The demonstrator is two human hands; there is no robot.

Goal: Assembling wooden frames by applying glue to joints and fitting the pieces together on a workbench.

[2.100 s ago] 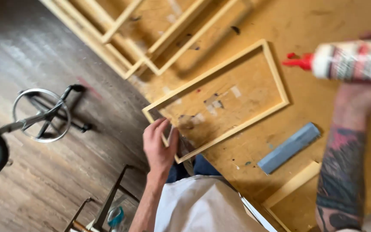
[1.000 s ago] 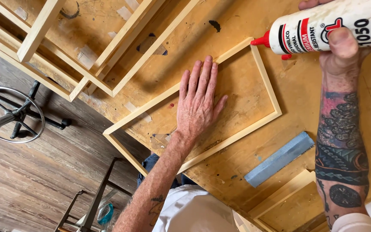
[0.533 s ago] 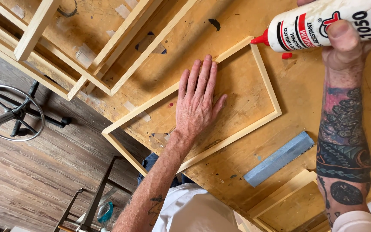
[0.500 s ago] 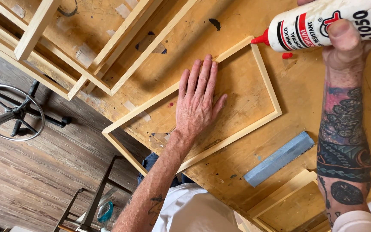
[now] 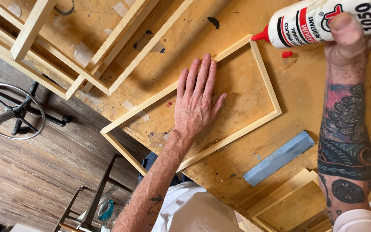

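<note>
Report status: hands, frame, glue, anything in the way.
Left hand flat, open, inside wooden frame. Right hand grips glue bottle, nozzle over frame's corner. Red cap loose on bench; grey block clear.

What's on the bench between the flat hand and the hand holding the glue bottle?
In the head view, the far right corner of the wooden frame and a small red cap lie between the left hand and the right hand gripping the glue bottle.
</note>
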